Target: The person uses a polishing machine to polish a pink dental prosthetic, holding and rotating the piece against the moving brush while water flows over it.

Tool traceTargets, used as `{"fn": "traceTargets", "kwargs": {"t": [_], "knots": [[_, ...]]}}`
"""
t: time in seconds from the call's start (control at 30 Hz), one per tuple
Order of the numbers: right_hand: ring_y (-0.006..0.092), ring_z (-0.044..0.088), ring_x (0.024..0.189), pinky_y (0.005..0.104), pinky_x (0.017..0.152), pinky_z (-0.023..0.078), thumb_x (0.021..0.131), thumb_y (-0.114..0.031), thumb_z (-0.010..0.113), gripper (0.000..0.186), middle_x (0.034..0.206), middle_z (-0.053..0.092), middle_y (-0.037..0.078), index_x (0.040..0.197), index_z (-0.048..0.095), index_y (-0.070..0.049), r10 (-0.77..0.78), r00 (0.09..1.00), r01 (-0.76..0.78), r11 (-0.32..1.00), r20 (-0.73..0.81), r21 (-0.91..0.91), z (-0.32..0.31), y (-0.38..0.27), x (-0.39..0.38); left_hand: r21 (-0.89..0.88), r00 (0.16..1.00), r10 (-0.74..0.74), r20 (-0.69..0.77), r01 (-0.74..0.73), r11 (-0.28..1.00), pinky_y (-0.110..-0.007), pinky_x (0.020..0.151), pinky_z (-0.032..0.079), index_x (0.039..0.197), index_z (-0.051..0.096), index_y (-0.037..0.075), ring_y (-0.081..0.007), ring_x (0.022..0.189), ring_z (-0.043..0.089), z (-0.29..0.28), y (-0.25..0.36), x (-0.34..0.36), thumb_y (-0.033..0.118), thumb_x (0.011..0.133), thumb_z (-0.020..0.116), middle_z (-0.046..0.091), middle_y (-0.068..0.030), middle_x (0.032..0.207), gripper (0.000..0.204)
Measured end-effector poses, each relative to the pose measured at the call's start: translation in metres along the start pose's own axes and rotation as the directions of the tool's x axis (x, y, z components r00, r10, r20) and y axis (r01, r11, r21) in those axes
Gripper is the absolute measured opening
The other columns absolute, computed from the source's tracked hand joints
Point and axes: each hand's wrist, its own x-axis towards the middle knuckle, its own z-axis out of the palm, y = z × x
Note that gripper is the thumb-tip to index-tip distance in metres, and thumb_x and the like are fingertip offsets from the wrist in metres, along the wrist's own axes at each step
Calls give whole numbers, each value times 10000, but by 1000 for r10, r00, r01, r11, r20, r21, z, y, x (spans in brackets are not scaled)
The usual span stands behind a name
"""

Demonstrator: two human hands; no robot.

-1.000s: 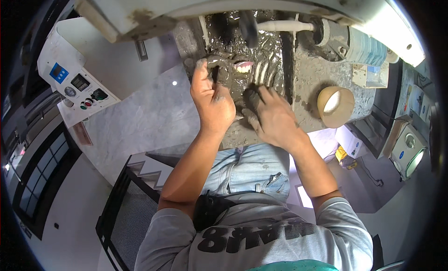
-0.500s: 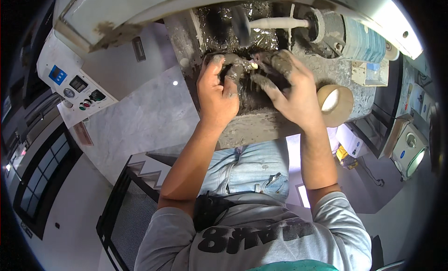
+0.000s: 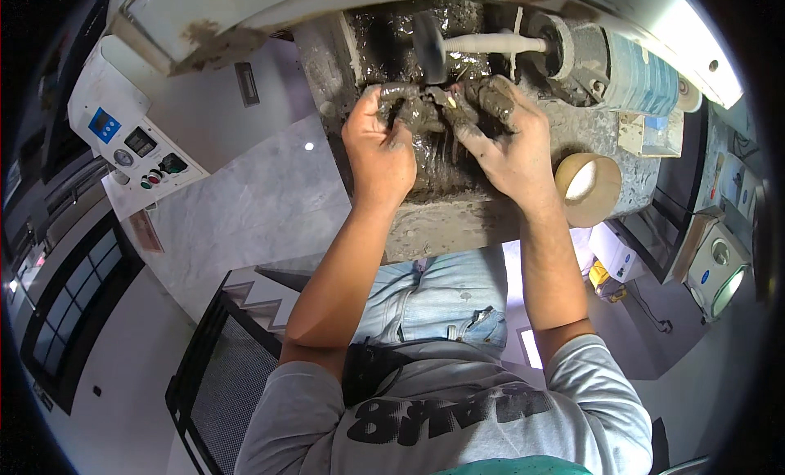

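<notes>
Both my hands are caked in wet grey-brown slurry and meet just below a dark spinning-type wheel (image 3: 428,47) on a pale tapered spindle (image 3: 495,43). Between the fingertips sits a small mud-covered piece with a pale yellow spot (image 3: 451,103); its kind is not clear. My right hand (image 3: 517,144) pinches it with thumb and fingers. Curled fingers of my left hand (image 3: 380,148) are closed at its left side, their tips partly hidden by mud. The hands are over a slurry-filled trough (image 3: 458,217), near the wheel's lower edge.
A motor (image 3: 638,70) wrapped in bluish plastic carries the spindle. On the ledge at right stand a round tan container (image 3: 601,193) with white inside and a small white box (image 3: 654,136). A pale hood (image 3: 270,29) overhangs the trough. A control panel (image 3: 135,152) stands left.
The small piece and the fingers around it have moved slightly up and right, nearer the wheel's lower edge. The left fingers have shifted along with it. The whole view has tilted a little.
</notes>
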Motion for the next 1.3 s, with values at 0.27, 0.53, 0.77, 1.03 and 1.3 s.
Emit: {"fn": "traceTargets", "kwargs": {"t": [0.27,0.53,0.77,1.03,1.3], "knots": [[371,647,892,401,802,519,689,-58,742,303,982,659,178,983,699,0,-111,993,108,992,-41,-63,-3,2,10,-51,996,-77,-43,74,996,-243,814,517,1082,601,-53,-129,892,647,18,11,1,-209,820,475,671,-90,1007,331],[362,654,877,398,781,527,689,-5,727,321,991,667,172,1009,697,1,-84,993,75,991,-87,-108,0,-2,0,78,995,19,-102,-11,997,-231,796,513,1102,601,-62,-116,901,638,20,13,-16,-137,886,541,666,-92,1045,236],[342,676,867,372,791,538,705,-7,710,306,990,682,169,1010,714,-13,-21,1000,21,1000,-3,4,7,-6,-13,-29,992,-126,-23,126,992,-262,936,465,1198,606,-73,-133,1035,611,27,20,-23,-129,885,557,669,-106,1146,321],[299,692,879,337,805,532,708,-28,675,318,986,696,169,1022,708,7,89,996,-90,992,25,84,-9,-10,-17,137,993,-68,99,54,989,-263,936,453,1159,575,-87,-166,1032,612,10,-2,-18,-192,801,494,659,-135,1110,382],[203,694,911,318,830,528,747,-15,667,311,1002,719,133,1054,708,1,273,961,-258,945,-53,200,-4,-2,-20,65,993,-75,91,69,996,-251,905,460,1153,572,-76,-139,1002,614,14,9,-21,-196,806,498,657,-119,1094,375]]}}
